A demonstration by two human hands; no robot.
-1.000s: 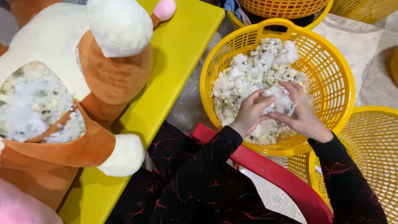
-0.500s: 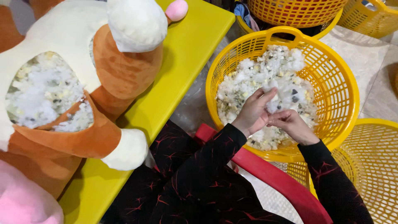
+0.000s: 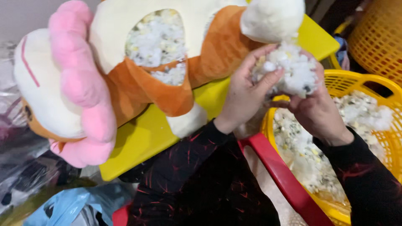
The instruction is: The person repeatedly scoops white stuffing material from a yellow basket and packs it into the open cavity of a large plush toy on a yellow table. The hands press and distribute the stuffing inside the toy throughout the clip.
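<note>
left hand [image 3: 245,94]: fingers clasping white stuffing clump [image 3: 289,71]
right hand [image 3: 316,111]: cupping same clump from below
toy: orange plush [image 3: 167,62], belly open, on yellow table [image 3: 142,138]
basket: yellow basket [image 3: 377,88], stuffing inside

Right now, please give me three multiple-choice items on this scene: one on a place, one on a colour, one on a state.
1. Where is the clump of stuffing?
A in both hands
B on the floor
C inside the blue bag

2. What colour is the basket with stuffing?
A green
B yellow
C black

3. How is the plush toy?
A sewn shut
B open, filling showing
C wrapped in plastic

Answers: 1 A, left hand and right hand cup it; 2 B, its rim is yellow; 3 B, white filling shows through a gap.
</note>
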